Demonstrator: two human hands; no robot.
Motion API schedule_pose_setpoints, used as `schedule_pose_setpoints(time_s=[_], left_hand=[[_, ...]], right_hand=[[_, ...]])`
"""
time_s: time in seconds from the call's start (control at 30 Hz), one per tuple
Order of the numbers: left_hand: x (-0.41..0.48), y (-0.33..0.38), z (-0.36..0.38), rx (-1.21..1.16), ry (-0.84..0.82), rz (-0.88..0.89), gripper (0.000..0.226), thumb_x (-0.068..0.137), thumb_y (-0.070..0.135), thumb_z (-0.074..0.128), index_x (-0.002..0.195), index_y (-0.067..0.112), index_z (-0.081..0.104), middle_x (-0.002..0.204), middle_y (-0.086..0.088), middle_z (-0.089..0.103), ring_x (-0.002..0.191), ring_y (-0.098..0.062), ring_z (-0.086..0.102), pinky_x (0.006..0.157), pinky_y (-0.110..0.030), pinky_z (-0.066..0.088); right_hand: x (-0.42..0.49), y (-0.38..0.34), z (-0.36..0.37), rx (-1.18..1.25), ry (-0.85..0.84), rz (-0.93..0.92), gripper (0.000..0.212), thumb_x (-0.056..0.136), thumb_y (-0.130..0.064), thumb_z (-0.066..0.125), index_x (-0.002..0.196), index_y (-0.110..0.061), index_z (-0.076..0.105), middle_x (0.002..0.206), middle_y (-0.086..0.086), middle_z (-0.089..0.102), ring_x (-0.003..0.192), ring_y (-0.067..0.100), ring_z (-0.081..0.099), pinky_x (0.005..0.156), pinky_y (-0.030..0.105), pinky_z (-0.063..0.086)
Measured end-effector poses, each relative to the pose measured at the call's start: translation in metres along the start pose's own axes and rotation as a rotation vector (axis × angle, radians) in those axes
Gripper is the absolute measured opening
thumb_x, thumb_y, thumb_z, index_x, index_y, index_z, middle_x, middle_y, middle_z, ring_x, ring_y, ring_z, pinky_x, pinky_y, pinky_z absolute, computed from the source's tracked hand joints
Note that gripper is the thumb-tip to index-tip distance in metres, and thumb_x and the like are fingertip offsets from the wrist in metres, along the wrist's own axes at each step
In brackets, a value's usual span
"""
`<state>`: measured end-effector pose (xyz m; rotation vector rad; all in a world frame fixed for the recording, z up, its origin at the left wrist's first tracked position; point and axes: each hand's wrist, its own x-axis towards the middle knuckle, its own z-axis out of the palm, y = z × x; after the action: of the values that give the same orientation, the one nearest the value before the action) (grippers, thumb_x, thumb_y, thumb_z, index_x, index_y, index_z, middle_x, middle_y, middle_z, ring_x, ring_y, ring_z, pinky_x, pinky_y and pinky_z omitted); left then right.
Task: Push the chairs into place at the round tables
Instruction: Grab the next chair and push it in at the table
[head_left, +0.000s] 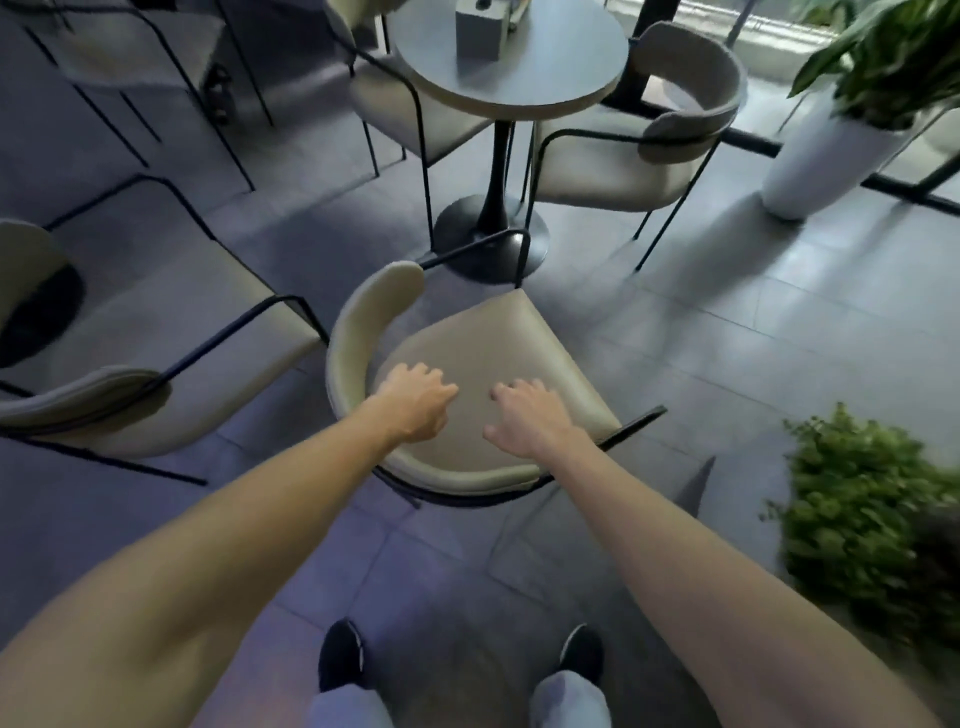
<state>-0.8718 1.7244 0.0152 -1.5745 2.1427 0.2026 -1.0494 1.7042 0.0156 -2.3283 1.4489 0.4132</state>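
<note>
Our left hand (415, 402) and right hand (524, 413) hover loose-fingered, grasping nothing, over the near chair (483, 358), which stands askew, well short of the round table (511, 67). Step in hand: reaching for it. Next, we judge: grip the curved backrest (358, 332), square it, push toward the table's pedestal (491, 239).

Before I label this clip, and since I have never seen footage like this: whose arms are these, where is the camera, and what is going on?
The single picture comes from a camera worn on a person's head, looking down, so you see their own bare arms and shoes. The left hand and right hand reach over a beige chair with a curved backrest; both hands are open and hold nothing. Whether they touch the chair is unclear. Ahead stands a round table on a black pedestal, with a grey box on top and two chairs pushed in at its sides. Potted plants stand on the right.
</note>
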Motion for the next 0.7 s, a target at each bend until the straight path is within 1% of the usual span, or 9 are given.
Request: schedule_pose_setpoints(time_s=[0.13, 0.27, 0.43, 0.53, 0.63, 0.7], left_hand=[[-0.019, -0.033, 0.02, 0.049, 0.05, 0.111, 0.032, 0.096, 0.034, 0.041, 0.123, 0.02, 0.051, 0.125, -0.011, 0.054, 0.115, -0.032, 0.053, 0.09, -0.044, 0.042], [-0.043, -0.057, 0.036, 0.076, 0.057, 0.186, 0.033, 0.093, 0.032, 0.046, 0.124, 0.023, 0.051, 0.123, -0.009, 0.056, 0.113, -0.031, 0.055, 0.089, -0.042, 0.044], [-0.048, -0.081, 0.054, 0.178, -0.034, 0.257, 0.048, 0.085, 0.032, 0.057, 0.131, 0.025, 0.049, 0.125, -0.008, 0.052, 0.115, -0.029, 0.053, 0.093, -0.041, 0.044], [-0.04, -0.091, 0.076, 0.226, -0.065, 0.264, 0.052, 0.083, 0.035, 0.063, 0.132, 0.026, 0.049, 0.126, -0.008, 0.052, 0.116, -0.029, 0.052, 0.096, -0.04, 0.044], [-0.031, -0.103, 0.101, 0.235, -0.043, 0.264, 0.048, 0.084, 0.032, 0.063, 0.13, 0.026, 0.05, 0.124, -0.007, 0.053, 0.116, -0.029, 0.052, 0.101, -0.038, 0.04], [-0.025, -0.113, 0.114, 0.249, -0.006, 0.272, 0.048, 0.084, 0.03, 0.06, 0.13, 0.027, 0.048, 0.123, -0.009, 0.053, 0.118, -0.03, 0.049, 0.106, -0.039, 0.033]], right_hand=[[-0.008, -0.055, 0.019, 0.045, 0.026, 0.096, 0.053, 0.087, -0.048, 0.056, 0.13, -0.017, 0.054, 0.13, 0.013, 0.058, 0.122, 0.036, 0.051, 0.098, 0.044, 0.043], [-0.015, -0.101, 0.042, 0.073, 0.033, 0.156, 0.054, 0.087, -0.05, 0.056, 0.131, -0.019, 0.055, 0.131, 0.012, 0.058, 0.123, 0.035, 0.05, 0.098, 0.045, 0.043], [-0.01, -0.131, 0.065, 0.05, -0.004, 0.169, 0.06, 0.085, -0.056, 0.056, 0.132, -0.019, 0.054, 0.132, 0.011, 0.058, 0.124, 0.035, 0.05, 0.099, 0.045, 0.042], [-0.004, -0.141, 0.082, 0.043, -0.04, 0.18, 0.058, 0.082, -0.056, 0.059, 0.127, -0.019, 0.055, 0.129, 0.01, 0.059, 0.122, 0.035, 0.051, 0.097, 0.044, 0.042], [0.004, -0.147, 0.099, 0.041, -0.055, 0.199, 0.048, 0.085, -0.047, 0.062, 0.122, -0.017, 0.053, 0.126, 0.01, 0.061, 0.12, 0.034, 0.055, 0.095, 0.043, 0.043], [0.007, -0.149, 0.108, 0.038, -0.028, 0.205, 0.036, 0.089, -0.032, 0.06, 0.12, -0.016, 0.051, 0.123, 0.01, 0.063, 0.117, 0.034, 0.057, 0.092, 0.043, 0.043]])
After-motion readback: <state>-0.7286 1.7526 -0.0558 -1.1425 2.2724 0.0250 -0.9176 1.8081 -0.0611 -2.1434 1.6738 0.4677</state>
